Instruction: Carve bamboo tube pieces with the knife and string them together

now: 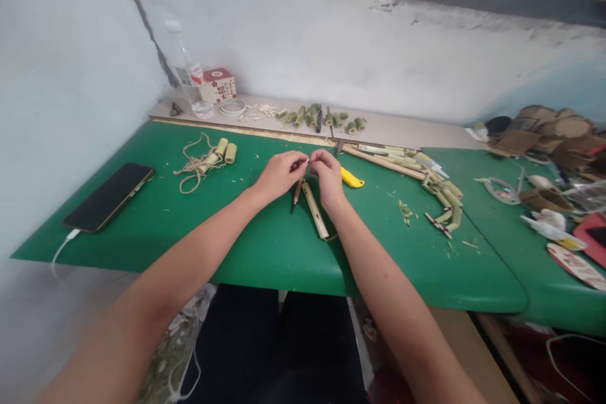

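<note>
My left hand [285, 172] and my right hand [326, 177] meet over the middle of the green table, fingertips pinched close together. Between them is something small and pale that I cannot make out. Just below my fingers lies a split bamboo piece [315, 211] with a hole in its side and a cord at its near end. A slim dark-tipped carving tool [296, 194] rests on the table beside it, partly hidden by my left hand. Right of my right hand lies a yellow-handled cutter [353, 178], its other end covered by the hand.
A hammer [383, 161] and bamboo strips lie behind right, with joined bamboo tubes [449, 205] nearby. Bamboo tubes with twine [208, 161] and a phone [111, 196] are left. A bottle [189, 76], a box [218, 85] and cut bamboo [312, 115] line the back ledge.
</note>
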{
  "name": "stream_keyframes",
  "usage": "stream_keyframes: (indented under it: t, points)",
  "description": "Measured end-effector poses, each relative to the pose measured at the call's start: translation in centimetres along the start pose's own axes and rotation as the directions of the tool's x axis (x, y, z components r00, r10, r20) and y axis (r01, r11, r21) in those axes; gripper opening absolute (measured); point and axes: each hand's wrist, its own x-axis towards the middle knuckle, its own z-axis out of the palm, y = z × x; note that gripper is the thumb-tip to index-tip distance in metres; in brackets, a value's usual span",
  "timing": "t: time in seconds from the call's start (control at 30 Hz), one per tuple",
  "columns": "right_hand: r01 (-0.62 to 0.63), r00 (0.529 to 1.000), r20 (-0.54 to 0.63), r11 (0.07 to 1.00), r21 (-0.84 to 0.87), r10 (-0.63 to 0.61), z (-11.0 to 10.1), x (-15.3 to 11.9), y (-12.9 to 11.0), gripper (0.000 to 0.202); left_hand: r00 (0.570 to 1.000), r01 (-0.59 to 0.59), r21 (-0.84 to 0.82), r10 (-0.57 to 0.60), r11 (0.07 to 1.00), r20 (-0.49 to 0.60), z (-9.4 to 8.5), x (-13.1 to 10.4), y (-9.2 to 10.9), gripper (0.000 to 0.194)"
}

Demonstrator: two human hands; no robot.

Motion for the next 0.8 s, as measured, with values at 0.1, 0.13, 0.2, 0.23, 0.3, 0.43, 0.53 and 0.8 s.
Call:
stream_keyframes:
  t: [0.1, 0.13, 0.2, 0.23, 0.3, 0.43, 0.53, 0.8]
  points:
    - [-0.062, 0.998, -0.003, 0.996, 0.068, 0.063, -0.04, -0.02, -0.04, 0.009, 1.000, -0.012, 0.030, 0.011, 0.999, 0.012, -0.10, 0.01, -0.02, 0.018]
    - [-0.084, 0.996, -0.003, 0.993, 0.089, 0.084, -0.06, -0.02, -0.04, 0.010, 1.000, -0.017, 0.031, 0.016, 0.999, 0.020, -0.14, -0.01, -0.02, 0.019]
    - [-0.120, 0.993, -0.002, 0.985, 0.124, 0.121, -0.12, -0.01, -0.07, 0.010, 0.999, -0.029, 0.033, 0.028, 0.999, 0.037, -0.22, -0.06, -0.02, 0.020]
    - [-0.136, 0.991, 0.000, 0.981, 0.137, 0.137, -0.14, -0.02, -0.11, 0.011, 0.998, -0.036, 0.038, 0.034, 0.999, 0.046, -0.25, -0.09, -0.02, 0.021]
    - [-0.163, 0.986, 0.004, 0.975, 0.151, 0.164, -0.17, -0.08, -0.23, 0.011, 0.997, -0.047, 0.055, 0.044, 0.997, 0.058, -0.29, -0.15, -0.05, 0.024]
    - [-0.202, 0.979, 0.005, 0.965, 0.169, 0.204, -0.20, -0.13, -0.42, 0.013, 0.997, -0.046, 0.088, 0.040, 0.995, 0.067, -0.21, -0.22, -0.13, 0.025]
    - [-0.223, 0.974, 0.012, 0.959, 0.177, 0.225, -0.28, -0.01, -0.32, 0.014, 0.995, -0.006, 0.087, -0.002, 0.996, 0.101, -0.08, -0.27, -0.12, 0.021]
    - [-0.221, 0.975, 0.020, 0.953, 0.209, 0.222, -0.56, 0.15, 0.03, 0.013, 0.994, 0.001, 0.051, -0.006, 0.999, 0.105, -0.03, -0.24, 0.00, 0.021]
